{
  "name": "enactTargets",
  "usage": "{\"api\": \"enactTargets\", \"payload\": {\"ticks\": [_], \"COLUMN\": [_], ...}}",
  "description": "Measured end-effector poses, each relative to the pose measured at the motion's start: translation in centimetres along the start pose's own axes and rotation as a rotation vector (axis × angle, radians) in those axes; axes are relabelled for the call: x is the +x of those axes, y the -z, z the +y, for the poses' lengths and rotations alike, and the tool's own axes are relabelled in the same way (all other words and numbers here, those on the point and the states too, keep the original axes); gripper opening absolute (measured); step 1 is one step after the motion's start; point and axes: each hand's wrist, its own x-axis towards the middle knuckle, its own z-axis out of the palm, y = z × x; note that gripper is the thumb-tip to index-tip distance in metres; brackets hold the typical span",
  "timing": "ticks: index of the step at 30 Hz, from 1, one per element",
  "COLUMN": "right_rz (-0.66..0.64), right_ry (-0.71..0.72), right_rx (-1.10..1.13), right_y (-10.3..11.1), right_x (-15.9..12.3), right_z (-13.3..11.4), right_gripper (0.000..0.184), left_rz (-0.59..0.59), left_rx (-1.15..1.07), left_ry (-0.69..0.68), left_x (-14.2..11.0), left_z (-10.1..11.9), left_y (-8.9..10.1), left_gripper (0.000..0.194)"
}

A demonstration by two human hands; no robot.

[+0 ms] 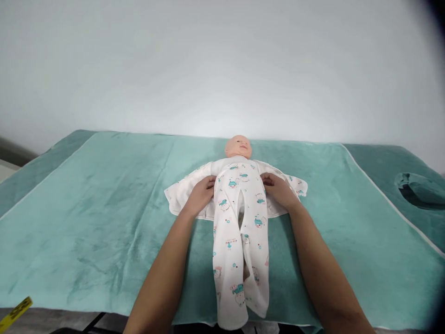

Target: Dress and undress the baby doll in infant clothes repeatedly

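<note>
Doll [239, 147] lying face up on a green cover [86, 213], bald head pointing away from the viewer and legs towards the viewer, placed between a person's two bare hands. White trousers [228, 199] printed with small teal and pink cartoon figures run along the front of its body, from the chest down; they have a split at the crotch, and the leg on the left reaches the front edge of the cover. Beneath the doll, a white jacket [184, 192] with matching print is spread open, its sides and sleeves fanning out left and right. The left hand [202, 192] rests over the jacket, partly curled, its fingertips against the left side of the trousers near hip height. The right hand [278, 189] mirrors it on the other side, also half closed, fingers at the trousers' right edge. Whether either hand grips the fabric or only touches it cannot be told. Behind is a plain pale wall [208, 69]; at far right, a dark oval opening [422, 197] shows in darker green covering.
</note>
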Motion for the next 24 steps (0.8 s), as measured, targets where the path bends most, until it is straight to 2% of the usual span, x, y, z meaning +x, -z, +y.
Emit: {"api": "enactTargets", "payload": {"ticks": [4, 9, 13, 18, 21, 24], "right_rz": [-0.066, -0.08, 0.056, 0.28, 0.424, 0.453], "right_ry": [-0.02, -0.029, 0.012, 0.075, 0.074, 0.058], "right_rx": [-0.026, 0.079, 0.019, -0.188, -0.289, -0.408], "right_y": [-0.1, -0.3, -0.9, -2.5, -3.5, -3.9], "right_x": [-0.3, -0.3, 0.0, -0.1, -0.1, -0.1], "right_z": [-1.1, -1.2, -0.5, -0.6, -0.6, -0.3], "right_gripper": [0.028, 0.025, 0.014, 0.008, 0.014, 0.023], "left_rz": [0.009, 0.166, 0.271, 0.356, 0.36, 0.333], "left_rx": [-0.017, -0.19, -0.363, -0.404, -0.443, -0.476], "left_ry": [0.031, 0.038, 0.072, 0.131, 0.138, 0.089], "left_x": [-0.2, -0.3, 0.0, 0.1, 0.1, 0.2], "left_z": [-0.2, -0.6, -0.4, 0.3, 0.4, 0.2], "left_y": [-0.4, -2.1, -3.1, -3.4, -3.5, -3.7], "left_gripper": [0.021, 0.019, 0.021, 0.027, 0.029, 0.029]}}
